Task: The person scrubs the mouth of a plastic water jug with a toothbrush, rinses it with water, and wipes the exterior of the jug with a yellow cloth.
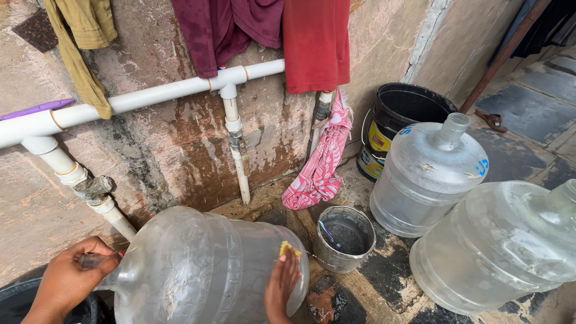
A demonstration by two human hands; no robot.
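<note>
A large clear plastic water jug (204, 264) lies tilted on its side in front of me, neck pointing left. My left hand (69, 279) grips its neck at the lower left. My right hand (281, 287) presses a small yellow sponge (288, 247) against the jug's side near its base. Just right of that hand stands a small steel pot (345, 240) holding water and a toothbrush-like stick.
Two more clear jugs (429, 174) (510, 240) stand at right, with a black paint bucket (399, 114) behind them. White pipes (156, 93) and a tap (239, 150) run along the stained wall. Clothes (315, 42) hang above; a pink cloth (321, 165) dangles. A dark tub's rim (15, 294) shows lower left.
</note>
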